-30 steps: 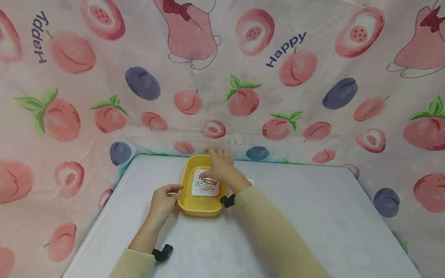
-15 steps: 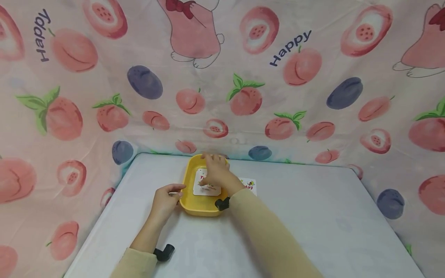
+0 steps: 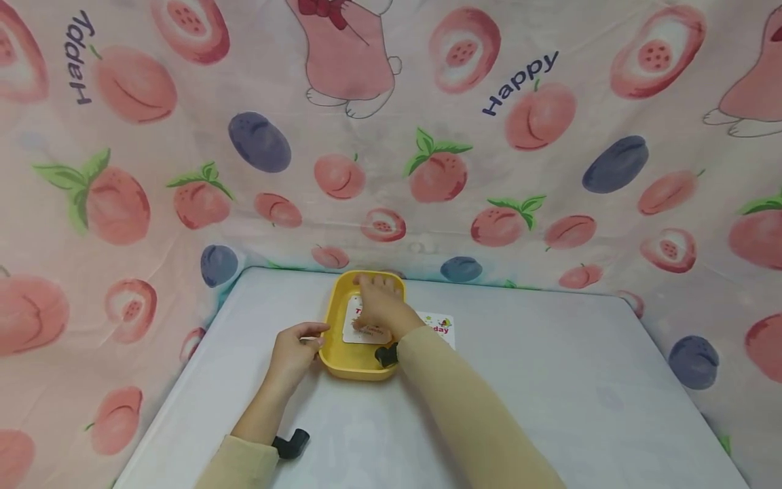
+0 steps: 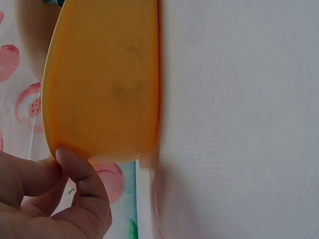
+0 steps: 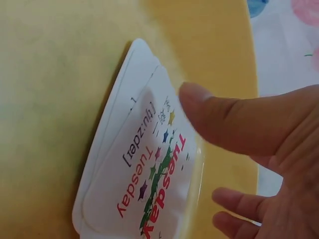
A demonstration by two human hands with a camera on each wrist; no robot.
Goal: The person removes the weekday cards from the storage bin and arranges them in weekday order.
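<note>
A yellow plastic tray stands near the back of the white table. My left hand pinches its left rim between thumb and fingers, as the left wrist view shows up close. Inside lies a small stack of white cards, the top one printed "Tuesday" with coloured stars. My right hand reaches over the stack, partly hiding it in the head view. Its thumb is at the top card's edge in the right wrist view, with the fingers spread apart from it; no card is seen gripped.
Another white card, with "day" readable in red, lies on the table just right of the tray, partly covered by the right forearm. A fruit-printed cloth hangs behind the table and along its sides.
My right hand has moved slightly left and lower over the cards in the tray. More of the card right of the tray now shows. My left hand keeps its place at the rim.
</note>
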